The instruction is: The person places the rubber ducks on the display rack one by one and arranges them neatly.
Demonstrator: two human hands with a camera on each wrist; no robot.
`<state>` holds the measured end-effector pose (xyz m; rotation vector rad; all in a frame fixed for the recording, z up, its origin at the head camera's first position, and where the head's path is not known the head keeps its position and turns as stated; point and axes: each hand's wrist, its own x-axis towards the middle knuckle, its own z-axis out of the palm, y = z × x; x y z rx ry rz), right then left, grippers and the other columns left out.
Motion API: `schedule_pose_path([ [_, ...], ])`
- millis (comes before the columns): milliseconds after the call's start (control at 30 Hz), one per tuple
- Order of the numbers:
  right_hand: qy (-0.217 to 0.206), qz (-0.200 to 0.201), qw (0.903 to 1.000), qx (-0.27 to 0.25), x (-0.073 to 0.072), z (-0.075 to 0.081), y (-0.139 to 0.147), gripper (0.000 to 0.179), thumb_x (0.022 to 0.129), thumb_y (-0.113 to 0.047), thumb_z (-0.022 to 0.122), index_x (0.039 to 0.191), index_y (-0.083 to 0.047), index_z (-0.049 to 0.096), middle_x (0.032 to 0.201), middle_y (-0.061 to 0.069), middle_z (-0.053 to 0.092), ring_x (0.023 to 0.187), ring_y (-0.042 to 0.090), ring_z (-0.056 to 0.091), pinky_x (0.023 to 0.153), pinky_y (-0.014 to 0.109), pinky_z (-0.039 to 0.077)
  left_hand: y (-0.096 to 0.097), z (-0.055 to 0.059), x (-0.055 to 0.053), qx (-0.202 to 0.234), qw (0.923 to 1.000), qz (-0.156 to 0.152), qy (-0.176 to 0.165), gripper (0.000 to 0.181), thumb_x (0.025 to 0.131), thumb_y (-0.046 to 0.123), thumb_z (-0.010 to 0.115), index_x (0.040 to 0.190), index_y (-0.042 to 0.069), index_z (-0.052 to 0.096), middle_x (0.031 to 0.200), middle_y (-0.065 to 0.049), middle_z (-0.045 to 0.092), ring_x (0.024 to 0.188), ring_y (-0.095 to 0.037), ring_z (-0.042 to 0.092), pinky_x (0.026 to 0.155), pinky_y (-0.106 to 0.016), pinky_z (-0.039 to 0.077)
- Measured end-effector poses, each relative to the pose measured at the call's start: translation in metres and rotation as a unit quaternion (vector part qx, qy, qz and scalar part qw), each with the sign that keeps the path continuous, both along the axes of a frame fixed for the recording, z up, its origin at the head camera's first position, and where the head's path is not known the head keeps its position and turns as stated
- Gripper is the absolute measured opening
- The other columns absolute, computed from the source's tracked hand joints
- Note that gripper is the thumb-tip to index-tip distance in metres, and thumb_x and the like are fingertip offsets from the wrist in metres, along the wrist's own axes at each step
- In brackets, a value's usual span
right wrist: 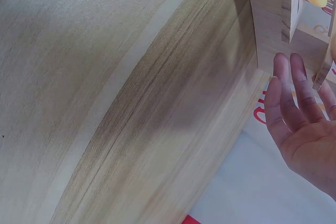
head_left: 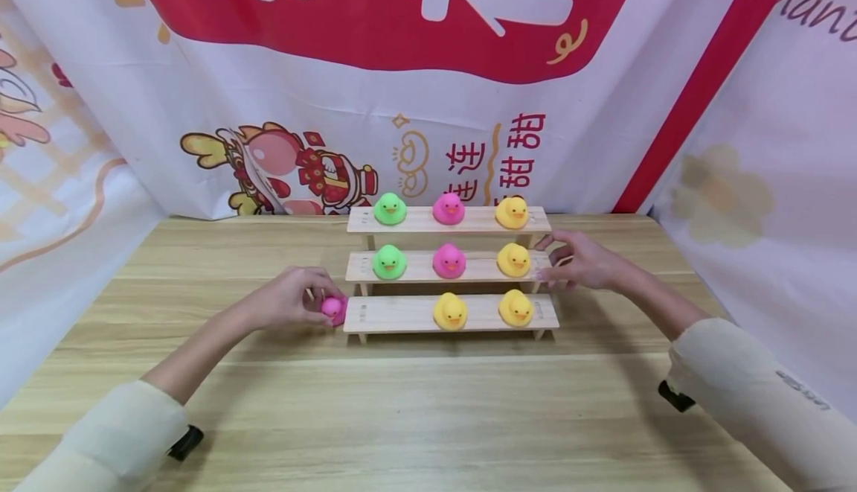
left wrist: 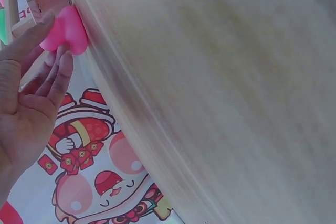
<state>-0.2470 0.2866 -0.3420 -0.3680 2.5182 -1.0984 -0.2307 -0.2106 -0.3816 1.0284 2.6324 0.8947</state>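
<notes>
A wooden three-tier stand (head_left: 395, 313) carries rubber ducks on its shelves. My left hand (head_left: 294, 298) pinches a pink duck (head_left: 334, 310) between thumb and fingers, right at the left end of the lowest shelf. In the left wrist view that pink duck (left wrist: 69, 31) sits close to the tabletop. On the right, my right hand (head_left: 582, 261) is at the end of the middle shelf, fingers loosely extended around the shelf's edge. The right wrist view shows those fingers (right wrist: 287, 95) beside the stand's end, with no duck in them.
The top shelf bears a green duck (head_left: 390, 209), a pink one (head_left: 448, 209) and a yellow one (head_left: 512, 213). The middle shelf repeats those colours. Two yellow ducks (head_left: 451, 312) stand on the lowest. Behind the wooden table (head_left: 428, 417) hangs a printed cloth (head_left: 321, 90).
</notes>
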Motion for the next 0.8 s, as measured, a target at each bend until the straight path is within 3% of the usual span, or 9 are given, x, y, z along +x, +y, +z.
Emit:
schedule_pose_path([
  [300, 0.001, 0.007, 0.9999, -0.01, -0.001, -0.002, 0.001, 0.052, 0.095, -0.015, 0.077, 0.133, 0.006, 0.047, 0.089, 0.017, 0.073, 0.084, 0.034, 0.07, 0.069, 0.052, 0.062, -0.001, 0.0, 0.001, 0.003, 0.9999, 0.007, 0.008, 0.029, 0.08, 0.0, 0.085, 0.107, 0.0, 0.077, 0.098, -0.004, 0.07, 0.085, -0.014, 0.065, 0.075, -0.028, 0.06],
  [800, -0.01, 0.007, 0.9999, -0.011, -0.002, -0.002, 0.0, 0.053, 0.095, -0.016, 0.077, 0.133, 0.005, 0.047, 0.088, 0.018, 0.073, 0.085, 0.033, 0.07, 0.07, 0.051, 0.061, -0.008, 0.014, 0.011, 0.038, 0.9982, 0.037, 0.029, 0.029, 0.081, 0.008, 0.089, 0.105, 0.004, 0.074, 0.093, 0.001, 0.071, 0.081, -0.014, 0.064, 0.072, -0.029, 0.059],
])
